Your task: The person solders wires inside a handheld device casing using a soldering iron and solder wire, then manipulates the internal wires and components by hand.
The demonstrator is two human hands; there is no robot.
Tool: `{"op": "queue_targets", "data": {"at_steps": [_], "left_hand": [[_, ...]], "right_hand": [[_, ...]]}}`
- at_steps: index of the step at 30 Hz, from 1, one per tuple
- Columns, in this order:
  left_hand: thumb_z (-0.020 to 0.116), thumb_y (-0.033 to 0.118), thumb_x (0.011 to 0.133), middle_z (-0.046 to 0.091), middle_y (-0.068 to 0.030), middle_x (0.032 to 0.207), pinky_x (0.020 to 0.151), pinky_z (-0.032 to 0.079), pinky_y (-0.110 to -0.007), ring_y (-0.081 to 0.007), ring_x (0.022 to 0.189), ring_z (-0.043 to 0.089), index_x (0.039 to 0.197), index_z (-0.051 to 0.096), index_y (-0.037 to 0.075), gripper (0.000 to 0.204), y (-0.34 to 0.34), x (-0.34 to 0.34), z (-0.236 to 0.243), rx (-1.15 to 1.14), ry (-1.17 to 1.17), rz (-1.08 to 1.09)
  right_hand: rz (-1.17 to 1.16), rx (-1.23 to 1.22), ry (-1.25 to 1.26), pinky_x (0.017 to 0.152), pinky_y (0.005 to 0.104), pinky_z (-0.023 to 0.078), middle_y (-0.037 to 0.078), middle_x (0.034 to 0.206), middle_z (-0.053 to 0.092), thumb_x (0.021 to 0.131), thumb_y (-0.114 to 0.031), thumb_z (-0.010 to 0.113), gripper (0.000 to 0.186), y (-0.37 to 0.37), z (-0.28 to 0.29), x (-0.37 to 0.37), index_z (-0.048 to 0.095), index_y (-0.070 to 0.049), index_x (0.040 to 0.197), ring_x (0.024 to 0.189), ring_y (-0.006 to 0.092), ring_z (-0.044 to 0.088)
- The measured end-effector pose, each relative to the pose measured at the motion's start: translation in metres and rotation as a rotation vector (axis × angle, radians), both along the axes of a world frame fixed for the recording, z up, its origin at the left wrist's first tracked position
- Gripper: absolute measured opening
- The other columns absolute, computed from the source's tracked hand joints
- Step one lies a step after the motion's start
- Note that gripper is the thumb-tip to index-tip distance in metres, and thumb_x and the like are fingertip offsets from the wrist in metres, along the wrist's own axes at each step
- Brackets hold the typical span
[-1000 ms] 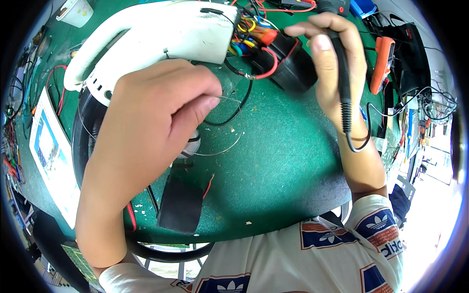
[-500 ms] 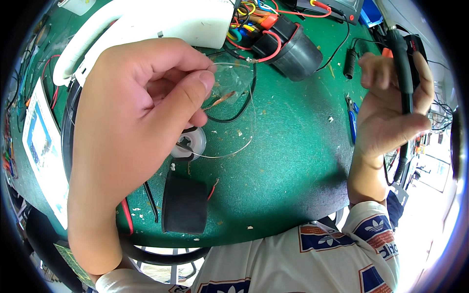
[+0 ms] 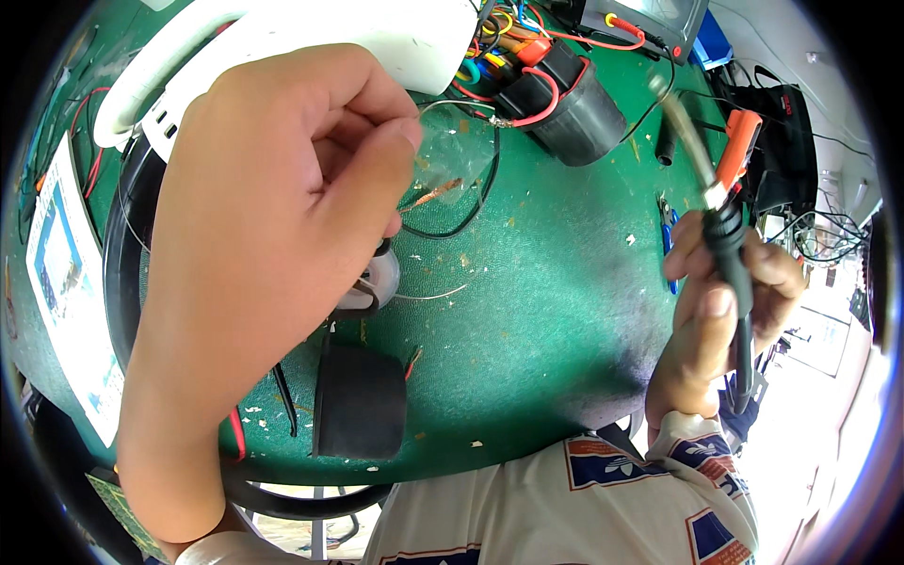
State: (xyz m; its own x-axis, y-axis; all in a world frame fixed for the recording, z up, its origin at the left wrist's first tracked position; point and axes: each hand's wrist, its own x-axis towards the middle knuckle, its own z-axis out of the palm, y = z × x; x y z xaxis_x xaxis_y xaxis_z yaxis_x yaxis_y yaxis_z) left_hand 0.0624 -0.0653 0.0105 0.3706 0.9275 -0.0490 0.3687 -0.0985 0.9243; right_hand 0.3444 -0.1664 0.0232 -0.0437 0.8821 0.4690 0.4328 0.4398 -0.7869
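My left hand (image 3: 273,179) is closed, thumb and forefinger pinching a thin silvery solder wire (image 3: 457,103). Just past the fingertips, the wire curves toward the bare end of a red lead on a black round housing (image 3: 579,118); I cannot tell whether they touch. Partly hidden under this hand lies a clear, white-hubbed spool (image 3: 384,280) with a strand trailing from it. At the right, my right hand (image 3: 692,334) grips the black handle of a soldering iron (image 3: 727,250) above the table. Its blurred metal tip points up and away, to the left.
A black round-sided part (image 3: 363,400) with short leads lies near the table's front edge. Blue-handled cutters (image 3: 670,240) lie left of the right hand. Beyond the hands are a white device (image 3: 377,42), a grey instrument (image 3: 650,24) and an orange-handled tool (image 3: 737,151). A printed sheet (image 3: 71,292) lies left.
My right hand has come lower and closed around the soldering iron, whose tip now leans left. My left hand has moved slightly away from me. The solder wire's wide loop no longer shows whole.
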Motion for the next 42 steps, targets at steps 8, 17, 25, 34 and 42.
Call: {"op": "queue_targets", "data": {"at_steps": [8,17,25,34,42], "left_hand": [[0.060,0.004,0.094,0.053,-0.0002,0.068,0.050,0.032,-0.024,-0.0048,0.054,0.043,0.085,0.055,0.000,0.012,0.003,0.002,-0.016,0.231,0.025,-0.013],[0.062,0.002,0.092,0.048,-0.0002,0.054,0.046,0.029,-0.025,-0.0048,0.046,0.039,0.081,0.056,0.001,0.012,0.003,0.014,-0.035,0.498,0.052,0.074],[0.065,0.001,0.084,0.055,-0.0016,0.053,0.045,0.032,-0.023,-0.0042,0.044,0.045,0.075,0.056,0.002,0.013,0.003,0.019,-0.038,0.575,0.086,0.096],[0.065,-0.001,0.082,0.053,-0.0012,0.052,0.045,0.032,-0.023,-0.0054,0.043,0.046,0.074,0.056,0.003,0.013,0.001,0.020,-0.035,0.584,0.053,0.089],[0.066,-0.002,0.078,0.054,-0.0038,0.057,0.049,0.039,-0.027,-0.0124,0.048,0.052,0.074,0.056,0.003,0.012,0.004,0.025,-0.040,0.648,0.126,0.061]], "right_hand": [[0.181,0.162,-0.104,0.062,0.0402,0.045,0.014,0.077,0.059,0.081,0.001,0.073,0.041,0.008,-0.025,-0.012,0.049,0.003,0.113,0.061,0.0189,0.052],[0.153,0.167,-0.225,0.062,0.0400,0.047,0.015,0.083,0.060,0.082,-0.005,0.075,0.035,0.017,-0.028,-0.018,0.052,0.003,0.106,0.063,0.0219,0.055],[0.194,0.274,-0.268,0.059,0.0371,0.046,0.012,0.078,0.060,0.077,0.001,0.075,0.034,0.024,-0.034,-0.023,0.055,0.004,0.105,0.058,0.0183,0.054],[0.180,0.290,-0.336,0.056,0.0356,0.046,0.013,0.073,0.060,0.076,0.000,0.076,0.033,0.025,-0.032,-0.027,0.056,0.005,0.102,0.055,0.0189,0.054],[0.145,0.255,-0.378,0.055,0.0357,0.047,0.012,0.071,0.059,0.075,0.000,0.077,0.032,0.023,-0.028,-0.026,0.056,0.005,0.099,0.054,0.0189,0.054]]}}
